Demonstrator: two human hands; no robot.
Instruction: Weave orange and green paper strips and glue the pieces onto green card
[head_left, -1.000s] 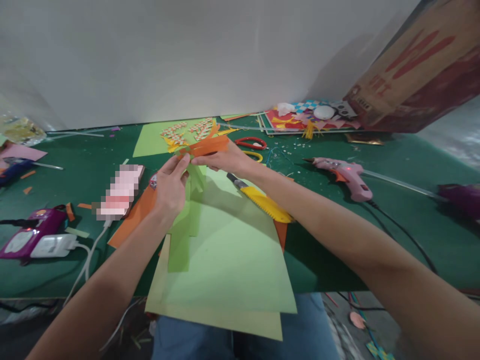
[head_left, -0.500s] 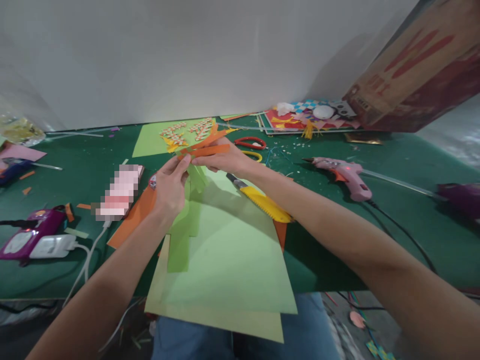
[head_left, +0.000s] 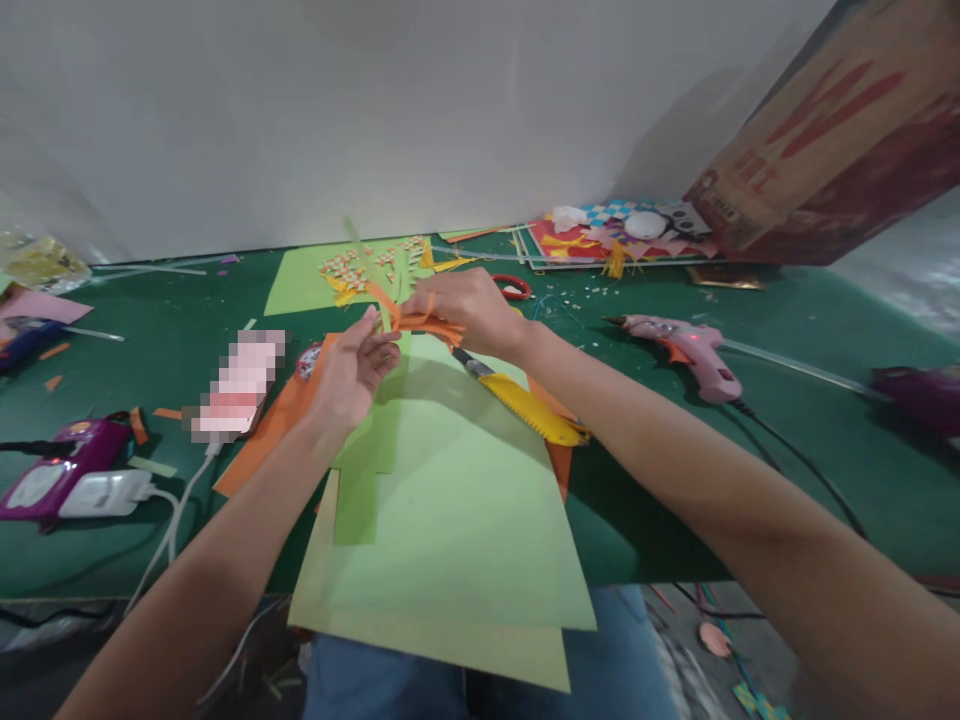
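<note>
Above the far end of the pale green sheets [head_left: 465,520], my two hands meet at a small bundle of crossed paper strips. My right hand [head_left: 476,308] grips the orange paper strips [head_left: 439,328], whose loose ends hang beneath its fingers. My left hand [head_left: 352,372] has its fingers curled and its thumb against the light green paper strips [head_left: 387,318], which stick up past the fingertips. Exactly where the strips cross is partly hidden by the fingers. A yellow-handled cutter knife [head_left: 525,400] lies on the sheets by my right forearm. Darker green paper pieces [head_left: 356,505] lie under my left hand.
A pink glue gun [head_left: 686,350] with its light on lies at right. Red-handled scissors [head_left: 516,287] are behind my right hand. At left are a phone [head_left: 240,385] on a cable and a purple power block [head_left: 71,465]. A paper bag [head_left: 832,150] leans at the back right.
The bundle has been turned: the orange strips now hang down to the right, and green strips stand upright. My right hand has rotated over them, and my left hand's fingers have loosened somewhat.
</note>
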